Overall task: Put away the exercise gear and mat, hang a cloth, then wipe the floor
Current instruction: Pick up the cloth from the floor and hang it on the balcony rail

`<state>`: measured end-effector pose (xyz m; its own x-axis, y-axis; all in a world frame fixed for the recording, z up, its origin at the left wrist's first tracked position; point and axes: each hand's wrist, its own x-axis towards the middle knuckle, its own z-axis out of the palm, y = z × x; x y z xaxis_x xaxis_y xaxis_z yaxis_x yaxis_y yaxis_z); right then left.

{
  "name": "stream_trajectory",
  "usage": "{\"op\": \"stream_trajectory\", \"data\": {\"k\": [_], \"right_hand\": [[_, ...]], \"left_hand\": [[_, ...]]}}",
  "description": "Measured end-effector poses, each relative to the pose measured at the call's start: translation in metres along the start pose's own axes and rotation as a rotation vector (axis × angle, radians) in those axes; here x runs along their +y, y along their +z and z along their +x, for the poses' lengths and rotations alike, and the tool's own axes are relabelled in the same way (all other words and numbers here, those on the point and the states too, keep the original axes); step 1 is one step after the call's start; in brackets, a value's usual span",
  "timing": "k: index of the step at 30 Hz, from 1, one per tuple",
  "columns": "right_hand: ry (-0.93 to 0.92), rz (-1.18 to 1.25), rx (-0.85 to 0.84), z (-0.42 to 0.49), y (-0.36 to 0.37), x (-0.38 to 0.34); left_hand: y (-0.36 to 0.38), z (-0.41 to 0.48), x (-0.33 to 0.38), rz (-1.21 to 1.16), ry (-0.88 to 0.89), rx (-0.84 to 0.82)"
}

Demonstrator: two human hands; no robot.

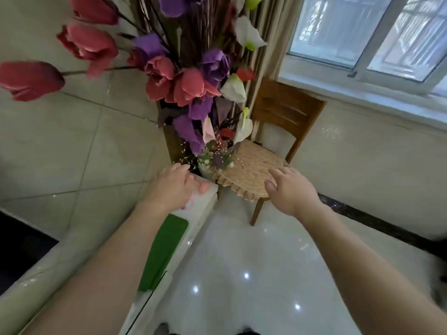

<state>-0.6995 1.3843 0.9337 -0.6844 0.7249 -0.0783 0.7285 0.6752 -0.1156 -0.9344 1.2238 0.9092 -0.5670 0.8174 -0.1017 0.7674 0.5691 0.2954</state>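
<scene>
Two hands out: left hand [171, 187] rests on white counter [205, 204] corner, can't tell if gripping; right hand [291, 191] spread open, chair cushion [249, 169] right by its fingertips.

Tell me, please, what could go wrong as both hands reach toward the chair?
The left hand is right beside the vase of tall flowers; a nudge might tip it. The right hand hovers over the woven cushion, which overhangs the chair seat and might slide off.
</scene>
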Motion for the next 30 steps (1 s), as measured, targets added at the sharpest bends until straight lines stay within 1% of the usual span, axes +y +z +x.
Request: {"op": "stream_trajectory", "data": {"k": [4, 8, 13, 17, 22, 30], "right_hand": [[-0.124, -0.012, -0.022, 0.006, 0.003, -0.001], [-0.269, -0.028, -0.027, 0.001, 0.013, -0.024], [-0.411, -0.047, -0.049, -0.018, 0.029, -0.058], [-0.510, -0.067, -0.073, -0.043, 0.049, -0.085], [-0.605, -0.134, -0.153, -0.087, 0.077, -0.112], [-0.836, -0.182, -0.124, -0.153, 0.088, -0.147]], "left_hand": [[0.008, -0.032, 0.000, 0.000, -0.096, 0.059], [0.019, -0.071, -0.025, -0.021, -0.244, 0.093], [0.036, -0.135, -0.059, -0.064, -0.374, 0.154], [0.054, -0.188, -0.072, -0.056, -0.464, 0.173], [0.073, -0.264, -0.081, -0.048, -0.580, 0.171], [0.084, -0.380, -0.063, -0.065, -0.767, 0.219]]}}
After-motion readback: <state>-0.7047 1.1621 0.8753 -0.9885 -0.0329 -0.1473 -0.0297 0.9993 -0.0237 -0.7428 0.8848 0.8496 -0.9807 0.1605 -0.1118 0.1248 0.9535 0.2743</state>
